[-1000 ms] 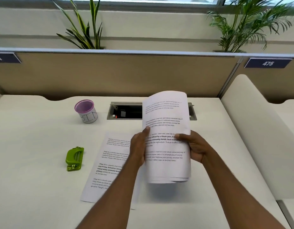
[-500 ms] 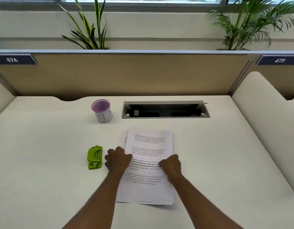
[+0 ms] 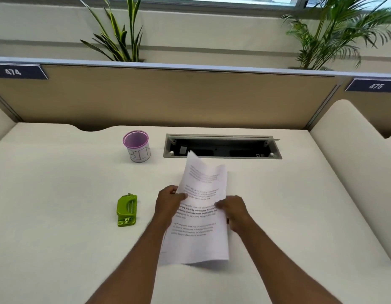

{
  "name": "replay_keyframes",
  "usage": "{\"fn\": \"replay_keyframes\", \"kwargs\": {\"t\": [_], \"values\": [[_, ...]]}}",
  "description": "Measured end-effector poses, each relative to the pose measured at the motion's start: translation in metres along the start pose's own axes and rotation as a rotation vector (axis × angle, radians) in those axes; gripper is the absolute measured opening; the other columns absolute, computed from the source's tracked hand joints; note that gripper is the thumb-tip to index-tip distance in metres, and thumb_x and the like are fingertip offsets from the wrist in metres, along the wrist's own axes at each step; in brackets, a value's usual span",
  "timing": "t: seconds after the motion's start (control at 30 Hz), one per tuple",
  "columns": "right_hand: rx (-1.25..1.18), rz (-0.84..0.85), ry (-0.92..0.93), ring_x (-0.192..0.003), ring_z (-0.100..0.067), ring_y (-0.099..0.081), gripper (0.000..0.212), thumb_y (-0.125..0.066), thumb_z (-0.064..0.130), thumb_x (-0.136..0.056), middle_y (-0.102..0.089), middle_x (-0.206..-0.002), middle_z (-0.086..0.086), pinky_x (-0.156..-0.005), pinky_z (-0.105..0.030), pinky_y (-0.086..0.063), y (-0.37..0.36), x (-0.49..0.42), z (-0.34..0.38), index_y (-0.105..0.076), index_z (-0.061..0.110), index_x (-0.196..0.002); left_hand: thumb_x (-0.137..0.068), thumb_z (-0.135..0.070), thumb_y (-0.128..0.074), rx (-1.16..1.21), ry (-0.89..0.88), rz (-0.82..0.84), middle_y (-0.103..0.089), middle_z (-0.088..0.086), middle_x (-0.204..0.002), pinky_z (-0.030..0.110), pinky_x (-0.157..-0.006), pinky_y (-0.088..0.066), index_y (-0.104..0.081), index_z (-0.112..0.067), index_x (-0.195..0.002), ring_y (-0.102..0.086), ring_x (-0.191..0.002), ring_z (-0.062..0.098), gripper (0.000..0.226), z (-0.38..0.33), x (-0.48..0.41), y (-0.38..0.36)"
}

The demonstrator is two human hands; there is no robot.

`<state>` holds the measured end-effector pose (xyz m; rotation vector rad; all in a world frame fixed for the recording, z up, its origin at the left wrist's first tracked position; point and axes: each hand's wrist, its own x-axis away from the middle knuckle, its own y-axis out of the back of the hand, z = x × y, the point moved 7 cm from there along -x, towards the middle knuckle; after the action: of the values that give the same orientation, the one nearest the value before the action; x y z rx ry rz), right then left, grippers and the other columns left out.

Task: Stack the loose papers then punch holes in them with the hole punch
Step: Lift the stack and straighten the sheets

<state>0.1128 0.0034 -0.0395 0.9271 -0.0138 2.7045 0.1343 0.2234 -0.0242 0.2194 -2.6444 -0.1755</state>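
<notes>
A stack of printed white papers [image 3: 198, 235] is held up off the cream desk [image 3: 58, 194], its top edge curling and tilted away from me. My left hand [image 3: 169, 201] grips the stack's left edge and my right hand [image 3: 233, 208] grips its right edge. The green hole punch [image 3: 126, 210] lies flat on the desk to the left of my left hand, apart from it.
A pink-rimmed mesh cup labelled BIN [image 3: 137, 147] stands at the back left of the papers. An open cable tray [image 3: 222, 147] is sunk into the desk behind them. A tan partition [image 3: 168, 97] closes the far edge; a padded divider [image 3: 352, 150] bounds the right.
The held sheets were laid on the sheet lying on the desk and pressed flat. Now both hands have lifted the whole stack by its sides.
</notes>
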Motion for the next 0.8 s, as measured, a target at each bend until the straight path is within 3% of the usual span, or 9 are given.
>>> {"fn": "replay_keyframes", "kwargs": {"t": [0.1,0.2,0.33,0.43,0.53,0.67,0.8], "values": [[-0.018,0.023,0.216,-0.09,-0.04,-0.07,0.035,-0.058,-0.014,-0.072,-0.071,-0.102,-0.026,-0.079,-0.047,-0.059,0.021,0.007,0.049,-0.066,-0.005,-0.105,-0.082,-0.01,-0.071,0.138,-0.172,0.012,-0.074,0.015,-0.09,0.042,-0.066,-0.06,-0.066,-0.011,-0.086,-0.071,-0.076,0.033,0.007,-0.044,0.009,-0.007],[-0.068,0.057,0.413,-0.088,-0.035,-0.071,0.032,-0.056,-0.011,-0.073,-0.076,-0.095,-0.012,-0.077,-0.046,-0.06,0.044,0.022,0.089,-0.071,0.011,-0.091,-0.079,-0.015,-0.074,0.271,-0.339,0.047,-0.074,0.011,-0.092,0.041,-0.064,-0.062,-0.066,-0.012,-0.095,-0.073,-0.078,0.031,0.017,-0.088,0.025,-0.016],[-0.128,0.066,0.577,-0.089,-0.029,-0.069,0.025,-0.06,-0.006,-0.084,-0.074,-0.097,-0.006,-0.077,-0.041,-0.06,0.067,0.037,0.11,-0.068,0.016,-0.093,-0.077,-0.023,-0.07,0.269,-0.533,0.032,-0.074,-0.004,-0.092,0.027,-0.061,-0.06,-0.069,-0.037,-0.09,-0.071,-0.08,0.021,0.019,-0.119,0.049,-0.029],[-0.084,0.057,0.58,-0.091,-0.03,-0.068,0.024,-0.061,-0.001,-0.086,-0.073,-0.098,-0.006,-0.074,-0.038,-0.06,0.077,0.037,0.094,-0.067,0.021,-0.095,-0.076,-0.026,-0.068,0.227,-0.514,-0.001,-0.074,-0.006,-0.088,0.029,-0.06,-0.06,-0.068,-0.039,-0.086,-0.07,-0.08,0.024,0.016,-0.099,0.058,-0.042],[-0.049,0.087,0.502,-0.098,-0.032,-0.067,0.024,-0.066,0.005,-0.081,-0.073,-0.102,-0.007,-0.081,-0.045,-0.059,0.083,0.034,0.064,-0.067,0.02,-0.1,-0.074,-0.028,-0.066,0.155,-0.465,-0.023,-0.071,0.002,-0.088,0.032,-0.059,-0.059,-0.066,-0.03,-0.086,-0.068,-0.083,0.029,0.012,-0.076,0.067,-0.055],[-0.078,0.033,0.514,-0.092,-0.029,-0.07,0.024,-0.069,0.02,-0.072,-0.075,-0.098,-0.005,-0.077,-0.044,-0.061,0.099,0.032,0.055,-0.07,0.022,-0.097,-0.077,-0.033,-0.067,0.095,-0.533,-0.016,-0.072,-0.009,-0.082,0.021,-0.052,-0.055,-0.067,-0.033,-0.086,-0.069,-0.075,0.013,0.009,-0.077,0.073,-0.064],[0.024,0.062,0.48,-0.095,-0.029,-0.069,0.021,-0.069,0.009,-0.082,-0.073,-0.098,-0.002,-0.08,-0.045,-0.06,0.104,0.026,0.054,-0.067,0.025,-0.095,-0.083,-0.023,-0.073,0.061,-0.441,-0.03,-0.072,-0.001,-0.094,0.04,-0.071,-0.061,-0.066,-0.026,-0.095,-0.069,-0.087,0.024,0.014,-0.061,0.071,-0.067]]}}
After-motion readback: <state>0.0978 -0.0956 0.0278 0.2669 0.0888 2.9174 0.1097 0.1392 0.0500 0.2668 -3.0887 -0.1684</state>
